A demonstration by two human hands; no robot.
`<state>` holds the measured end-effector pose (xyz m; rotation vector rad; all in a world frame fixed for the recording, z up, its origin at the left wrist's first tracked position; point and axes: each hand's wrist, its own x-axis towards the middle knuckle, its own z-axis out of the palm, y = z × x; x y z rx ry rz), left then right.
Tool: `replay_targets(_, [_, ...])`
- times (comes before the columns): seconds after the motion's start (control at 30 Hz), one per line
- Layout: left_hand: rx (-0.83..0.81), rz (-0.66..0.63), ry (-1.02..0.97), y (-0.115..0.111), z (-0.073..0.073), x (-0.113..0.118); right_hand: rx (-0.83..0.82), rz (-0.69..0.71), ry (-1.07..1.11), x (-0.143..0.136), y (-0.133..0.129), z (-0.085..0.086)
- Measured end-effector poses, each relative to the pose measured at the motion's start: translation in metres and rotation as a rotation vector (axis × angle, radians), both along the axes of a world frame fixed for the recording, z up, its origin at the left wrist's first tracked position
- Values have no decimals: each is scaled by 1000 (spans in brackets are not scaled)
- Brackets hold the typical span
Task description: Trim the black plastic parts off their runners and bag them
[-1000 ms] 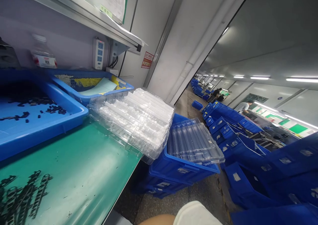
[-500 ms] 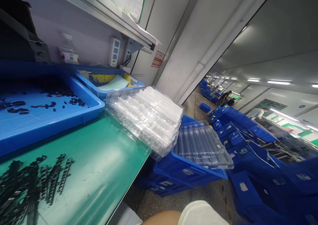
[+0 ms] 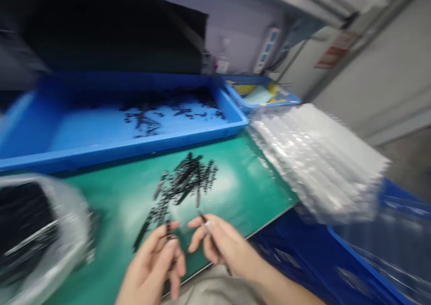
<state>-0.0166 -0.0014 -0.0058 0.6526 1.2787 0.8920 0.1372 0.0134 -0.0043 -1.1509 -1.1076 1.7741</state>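
Observation:
My left hand [image 3: 153, 262] is at the front edge of the green table [image 3: 235, 179], its fingers closed on a small black plastic part [image 3: 169, 231]. Close beside it, my right hand [image 3: 224, 240] pinches a thin dark rod-like tool [image 3: 215, 244] whose kind is blurred. Just beyond both hands lies a loose pile of black toothed plastic strips [image 3: 185, 177] on the table. To the left stands a clear plastic bag [image 3: 72, 220] with black parts inside.
Behind the pile is a large blue tray [image 3: 101, 145] with scattered black pieces. A smaller blue tray [image 3: 286, 102] holds a pale sheet. Stacked clear plastic trays [image 3: 316, 152] overhang the table's right edge, above blue crates [image 3: 289, 251].
The view has swung left and down toward the table. Both my hands have come into sight over the green surface, each with something dark in it.

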Motion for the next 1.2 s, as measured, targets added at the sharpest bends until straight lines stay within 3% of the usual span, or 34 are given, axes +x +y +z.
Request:
replay_targets(0.13, [-20,-54,-56,6,7,1,-10,96,-149,10,6,9])
replay_targets(0.33, [11,-145,-124,4,5,-6,227,253,-435,8,6,16])
replay_targets(0.57, [-17,-295,-28,3,4,-7,236,170,-537,6,13,18])
replay_targets(0.73, [2,-183,66,4,4,-8,176,179,-542,0,15,19])
replay_targets(1.0, [58,49,-57,1,-1,-1,86,238,-463,-12,1,8])
replay_targets(1.2, [127,-31,-99,-1,0,0,266,271,-496,1,1,15])
